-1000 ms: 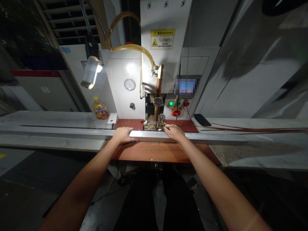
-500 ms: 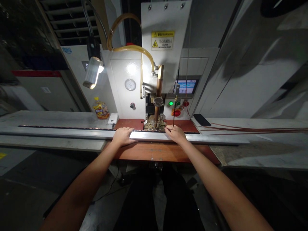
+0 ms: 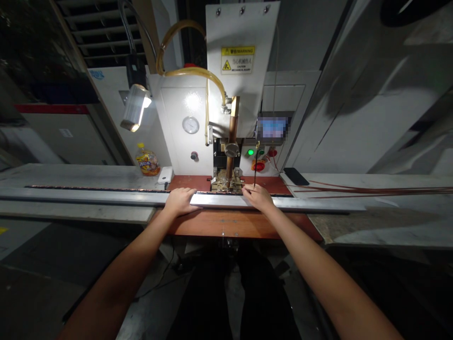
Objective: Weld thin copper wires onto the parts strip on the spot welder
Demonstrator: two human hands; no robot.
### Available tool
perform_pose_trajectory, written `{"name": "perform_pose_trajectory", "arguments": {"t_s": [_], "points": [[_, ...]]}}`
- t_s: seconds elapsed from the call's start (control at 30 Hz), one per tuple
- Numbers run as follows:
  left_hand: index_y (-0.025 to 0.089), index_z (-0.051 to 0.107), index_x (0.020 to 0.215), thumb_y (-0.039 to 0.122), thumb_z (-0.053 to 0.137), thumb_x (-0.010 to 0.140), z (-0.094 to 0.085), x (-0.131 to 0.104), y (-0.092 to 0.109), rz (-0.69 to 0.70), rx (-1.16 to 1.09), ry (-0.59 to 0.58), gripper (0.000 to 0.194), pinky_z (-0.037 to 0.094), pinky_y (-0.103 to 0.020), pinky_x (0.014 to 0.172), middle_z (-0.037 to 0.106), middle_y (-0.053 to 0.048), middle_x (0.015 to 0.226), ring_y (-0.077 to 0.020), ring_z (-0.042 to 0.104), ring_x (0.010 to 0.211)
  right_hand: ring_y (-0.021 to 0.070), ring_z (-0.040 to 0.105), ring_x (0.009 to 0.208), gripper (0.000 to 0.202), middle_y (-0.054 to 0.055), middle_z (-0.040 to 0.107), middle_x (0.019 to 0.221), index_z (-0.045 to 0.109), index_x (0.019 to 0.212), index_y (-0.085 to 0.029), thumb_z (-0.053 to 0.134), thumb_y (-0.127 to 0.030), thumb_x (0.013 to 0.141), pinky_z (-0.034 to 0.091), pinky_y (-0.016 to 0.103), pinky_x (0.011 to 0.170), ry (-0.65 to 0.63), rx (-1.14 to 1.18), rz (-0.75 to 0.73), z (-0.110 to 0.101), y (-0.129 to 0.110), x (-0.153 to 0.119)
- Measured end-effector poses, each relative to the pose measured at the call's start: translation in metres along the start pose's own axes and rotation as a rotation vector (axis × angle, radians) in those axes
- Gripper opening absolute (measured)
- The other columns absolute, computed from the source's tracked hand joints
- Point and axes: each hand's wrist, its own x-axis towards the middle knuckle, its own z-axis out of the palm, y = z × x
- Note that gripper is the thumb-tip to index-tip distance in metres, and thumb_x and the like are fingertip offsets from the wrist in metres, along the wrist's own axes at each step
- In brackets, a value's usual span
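My left hand (image 3: 180, 201) is closed over a long silvery metal bar (image 3: 219, 200), fingers on top and thumb along its front side. The bar lies sideways across the bench before a welding-type machine. My right hand (image 3: 259, 197) rests over the same bar further right, its fingers pinched together close to the machine's lower clamp (image 3: 225, 182); what they pinch is too small to make out. A thin dark rod (image 3: 255, 165) hangs down to just behind that hand. Above the clamp stands a copper-coloured electrode (image 3: 230, 141). Behind the bar runs a dark strip with copper-coloured bits (image 3: 95, 188).
A lamp (image 3: 136, 108) lights the work from the left. On the bench stand a drink bottle (image 3: 147, 162) and a small white device (image 3: 165, 175). To the right lie a black phone (image 3: 296, 176) and several thin copper-coloured rods (image 3: 371, 190). A reddish-brown board (image 3: 226, 224) forms the front edge.
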Motion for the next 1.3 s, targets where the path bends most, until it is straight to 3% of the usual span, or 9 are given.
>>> {"name": "perform_pose_trajectory", "arguments": {"t_s": [0.43,0.93,1.3], "points": [[0.023,0.063,0.113,0.073,0.058,0.068,-0.001,0.001,0.004,-0.017,-0.030,0.001,0.068,0.043,-0.039,0.085,0.068,-0.010,0.105,-0.0296,0.061,0.098,0.0163,0.057,0.072,0.029,0.002,0.069,0.075,0.065,0.075,-0.024,0.042,-0.029,0.092,0.034,0.025,0.067,0.019,-0.024,-0.002,-0.003,0.001,-0.002],[0.025,0.058,0.122,0.075,0.056,0.067,0.003,0.005,0.008,-0.005,-0.040,-0.025,0.074,0.041,-0.037,0.086,0.067,-0.009,0.108,-0.0292,0.060,0.101,0.0177,0.057,0.077,0.030,0.003,0.071,0.082,0.066,0.077,-0.024,0.041,-0.031,0.093,0.036,0.026,0.071,0.004,-0.010,0.005,-0.007,0.008,-0.004],[0.024,0.059,0.119,0.075,0.055,0.069,0.002,0.007,0.012,0.010,-0.035,-0.019,0.072,0.041,-0.037,0.085,0.067,-0.010,0.107,-0.0286,0.060,0.099,0.0173,0.056,0.074,0.031,0.003,0.067,0.074,0.063,0.072,-0.023,0.041,-0.030,0.092,0.034,0.026,0.068,0.014,-0.022,0.007,-0.008,0.012,-0.006]]}}
